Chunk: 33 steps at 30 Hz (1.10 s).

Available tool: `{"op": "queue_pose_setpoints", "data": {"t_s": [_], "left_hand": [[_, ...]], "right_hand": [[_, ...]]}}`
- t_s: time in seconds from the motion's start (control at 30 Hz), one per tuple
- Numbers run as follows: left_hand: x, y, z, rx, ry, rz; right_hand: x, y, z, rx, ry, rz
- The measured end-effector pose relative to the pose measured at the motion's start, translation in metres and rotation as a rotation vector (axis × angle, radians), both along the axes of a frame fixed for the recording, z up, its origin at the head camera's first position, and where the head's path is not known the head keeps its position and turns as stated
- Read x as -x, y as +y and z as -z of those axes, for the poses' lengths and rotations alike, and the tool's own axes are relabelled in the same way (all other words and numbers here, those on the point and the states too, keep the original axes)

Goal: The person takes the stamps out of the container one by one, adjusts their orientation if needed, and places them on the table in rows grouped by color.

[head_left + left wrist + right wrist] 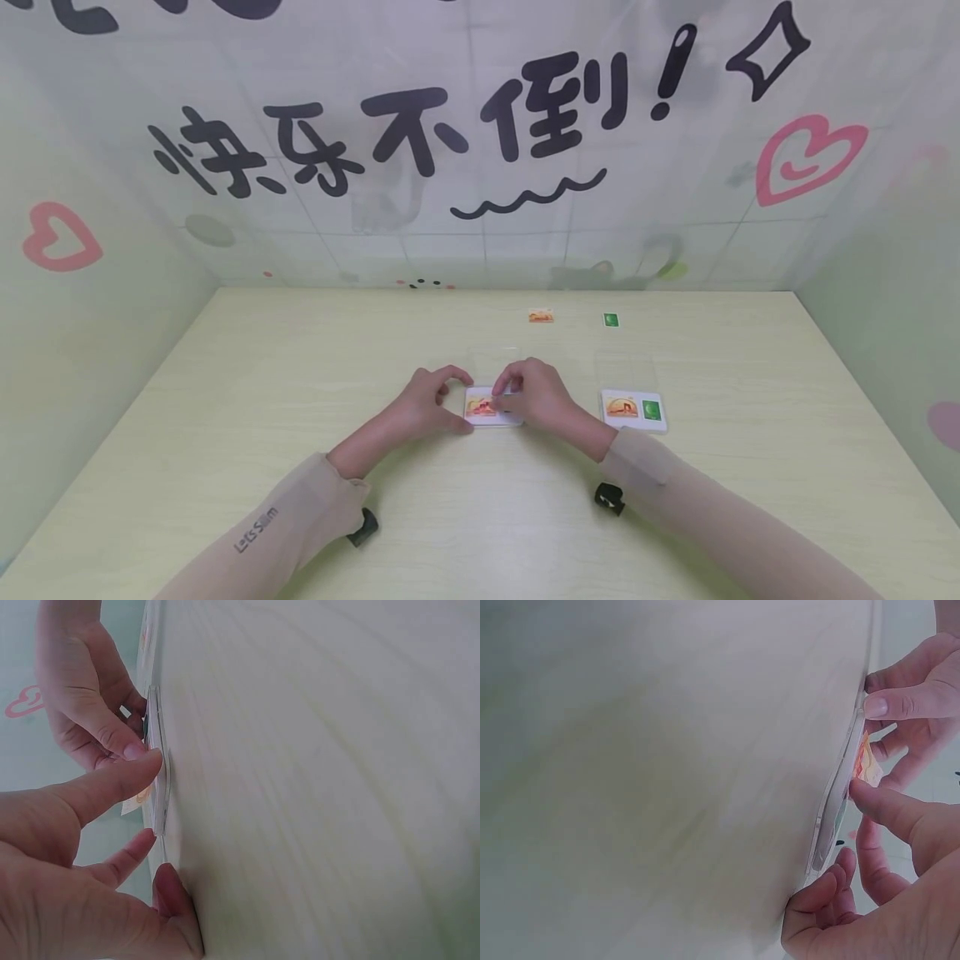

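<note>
A small clear case with a white insert (486, 421) lies at the table's middle, its transparent lid (495, 357) folded open behind it. My left hand (429, 406) holds the case's left end between thumb and index finger. An orange picture stamp (480, 406) is over the insert; in the right wrist view the stamp (868, 760) tilts up from the surface. My right hand (536, 393) pinches its right edge between thumb and index finger. That hand hides the case's right part. To the right, another open case (611, 425) holds an orange stamp (622, 407) and a green stamp (652, 410).
Farther back on the pale wooden table (300, 350) lie a loose orange stamp (541, 316) and a loose green stamp (611, 320). The second case's clear lid (626, 367) extends behind it. Printed white sheeting (480, 250) borders the table's back and sides.
</note>
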<state>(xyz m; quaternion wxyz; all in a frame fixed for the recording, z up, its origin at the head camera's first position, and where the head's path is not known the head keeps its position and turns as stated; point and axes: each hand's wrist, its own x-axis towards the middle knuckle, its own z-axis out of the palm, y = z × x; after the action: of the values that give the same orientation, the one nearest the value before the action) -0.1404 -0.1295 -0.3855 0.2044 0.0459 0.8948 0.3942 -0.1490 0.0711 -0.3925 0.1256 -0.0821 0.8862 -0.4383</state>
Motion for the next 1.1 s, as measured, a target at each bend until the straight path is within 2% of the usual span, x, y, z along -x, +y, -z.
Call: {"op": "queue_pose_setpoints", "data": {"t_s": [0.17,0.57,0.8,1.1], "left_hand": [[-0.0010,0.0000,-0.0009,0.011,0.000,-0.001],[-0.0004,0.0008,-0.0012,0.000,0.002,0.001],[-0.0007,0.0000,-0.0013,-0.001,0.002,0.006],[-0.0013,0.0004,-0.0018,0.008,-0.004,0.001]], "right_hand": [[0.0007,0.0008,-0.0007,-0.009,-0.012,-0.003],[0.0018,0.0044,-0.0026,0.045,-0.040,-0.030],[0.0018,0.0058,-0.0046,0.050,-0.020,-0.061],[0.0009,0.0052,-0.0052,0.057,-0.015,-0.063]]}}
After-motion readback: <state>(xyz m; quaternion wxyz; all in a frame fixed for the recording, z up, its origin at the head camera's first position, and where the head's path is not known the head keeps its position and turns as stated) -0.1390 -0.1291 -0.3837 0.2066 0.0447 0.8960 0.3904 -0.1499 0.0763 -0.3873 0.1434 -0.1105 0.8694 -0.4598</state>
